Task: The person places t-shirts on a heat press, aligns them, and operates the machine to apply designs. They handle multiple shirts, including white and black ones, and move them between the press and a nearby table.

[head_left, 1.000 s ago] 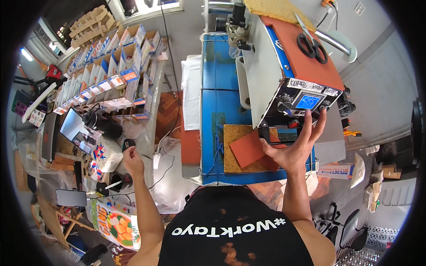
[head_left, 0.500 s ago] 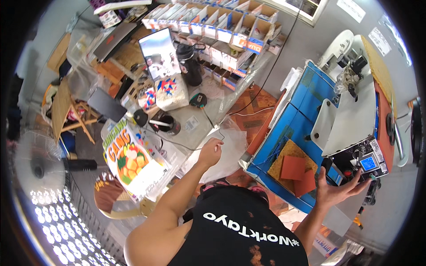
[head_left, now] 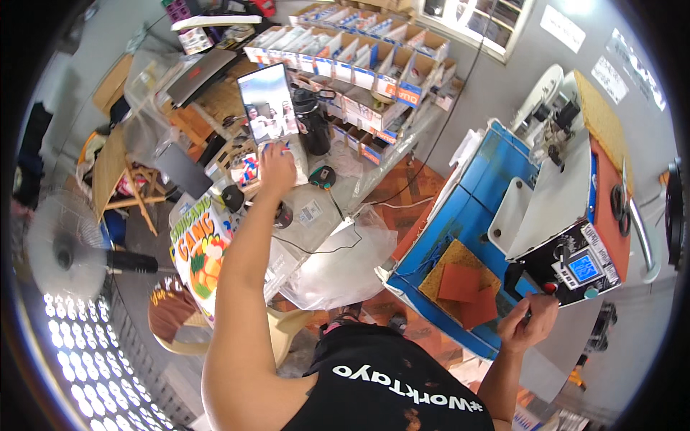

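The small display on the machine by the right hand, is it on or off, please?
It is on: the small display glows bright blue and shows characters, set in the black front panel.

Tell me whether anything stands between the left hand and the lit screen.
Nothing visible does: the left hand appears at the lower edge of the lit screen, partly covering the white packet; contact is unclear.

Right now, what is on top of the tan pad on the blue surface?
Two reddish-brown sheets, partly overlapping, lie on the tan pad, whose far and left edges show. The area beneath them is covered, so I cannot see whether anything else is there.
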The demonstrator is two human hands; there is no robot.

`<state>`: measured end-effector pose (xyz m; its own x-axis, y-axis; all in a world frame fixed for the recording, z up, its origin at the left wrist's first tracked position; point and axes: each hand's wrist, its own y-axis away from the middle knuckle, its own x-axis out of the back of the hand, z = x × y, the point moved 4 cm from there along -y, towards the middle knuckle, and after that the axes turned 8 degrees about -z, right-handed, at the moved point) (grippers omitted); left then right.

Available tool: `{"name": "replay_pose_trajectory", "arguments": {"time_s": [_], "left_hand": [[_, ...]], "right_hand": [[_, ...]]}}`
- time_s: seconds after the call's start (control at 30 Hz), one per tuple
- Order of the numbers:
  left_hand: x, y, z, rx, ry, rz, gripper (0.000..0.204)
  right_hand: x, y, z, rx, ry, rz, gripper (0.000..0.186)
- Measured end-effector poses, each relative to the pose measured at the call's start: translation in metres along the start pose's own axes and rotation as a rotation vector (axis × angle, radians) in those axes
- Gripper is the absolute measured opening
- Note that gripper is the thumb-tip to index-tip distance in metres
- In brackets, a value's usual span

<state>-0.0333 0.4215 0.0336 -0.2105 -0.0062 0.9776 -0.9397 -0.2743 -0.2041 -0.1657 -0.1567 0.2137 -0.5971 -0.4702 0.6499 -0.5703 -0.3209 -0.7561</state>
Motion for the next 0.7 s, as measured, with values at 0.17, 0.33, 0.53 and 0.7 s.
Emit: {"name": "replay_pose_trajectory", "arguments": {"time_s": [0.17, 0.33, 0.53, 0.7], "left_hand": [[0.016, -0.091, 0.001, -0.119, -0.389, -0.174, 0.035], [0.007, -0.125, -0.011, -0.258, -0.334, -0.127, 0.034], [0.0, -0.132, -0.017, -0.327, -0.329, -0.172, 0.027], [-0.006, -0.127, -0.029, -0.282, -0.333, -0.172, 0.03]], "right_hand": [[-0.007, -0.005, -0.003, -0.113, 0.286, -0.06, 0.012], [-0.012, -0.005, -0.003, -0.15, 0.404, -0.062, 0.016], [-0.017, -0.007, -0.004, -0.148, 0.433, -0.048, 0.017], [-0.019, -0.011, -0.006, -0.107, 0.449, 0.001, 0.017]]}}
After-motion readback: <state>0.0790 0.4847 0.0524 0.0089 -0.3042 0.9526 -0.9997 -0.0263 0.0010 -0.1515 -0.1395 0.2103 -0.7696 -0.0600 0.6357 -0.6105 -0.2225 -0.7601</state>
